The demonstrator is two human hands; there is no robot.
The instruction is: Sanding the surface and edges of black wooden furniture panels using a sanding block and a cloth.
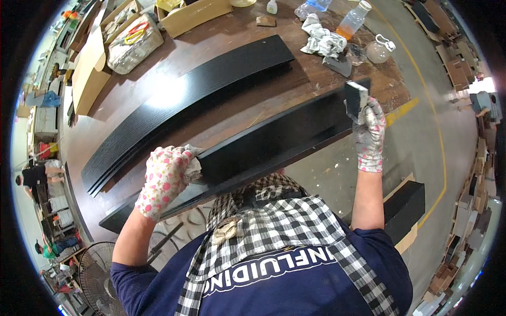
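A long glossy black board [279, 139] lies along the near edge of the brown table, in front of my body. My left hand [166, 179], in a white glove with pink flower spots, presses on its left part, closed on a crumpled white cloth [194, 168]. Over the board's right end, my right hand [370, 131] is raised in a matching, soiled glove. Its fingers grip a small black block [357, 99] with a whitish, dusty edge, tilted upright. The block overlaps the board's end, and I cannot tell whether they touch.
A stack of black boards [195, 95] lies farther back. A crumpled rag [322, 39], a dark grey block [338, 65] and a bottle of orange liquid [354, 20] stand at the far right. Cardboard boxes [194, 16] are behind, a fan [100, 279] at lower left.
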